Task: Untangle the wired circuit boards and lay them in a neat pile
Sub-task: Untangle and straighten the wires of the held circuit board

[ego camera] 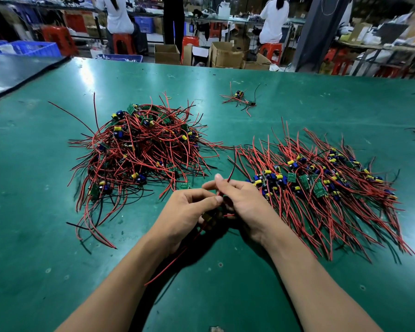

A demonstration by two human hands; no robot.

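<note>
**A:** Which step is the person on?

**B:** It looks like freeing one unit. The left hand (185,209) and right hand (244,200) meet low over the green surface (297,92). Both have their fingers curled, pinching the same wired circuit board (207,216). Its yellow component shows just under the left fingers (209,200). One red lead (231,172) rises past the right fingers (219,179), and another trails back between the forearms.

**A:** Where are the others?

**B:** The tangled heap (139,149) lies beyond and to the left of the fingers, apart from them. The combed pile (321,183), its wires running roughly one way, lies to the right, with its nearest boards just beside the right fingers. A loose green board (185,185) sits just beyond the left fingers. A small stray cluster (238,98) lies far beyond.

**A:** What does the next move call for?

**B:** Probably drawing the leads straight, then carrying the board right and laying it down with its wires in line with the pile's. The heap is large, so much work remains.

**A:** Any containers?

**B:** They are far beyond the fingers, off the surface. There are blue plastic crates (34,47) on the left and open cardboard boxes (167,55) on the floor. Their contents cannot be made out.
</note>
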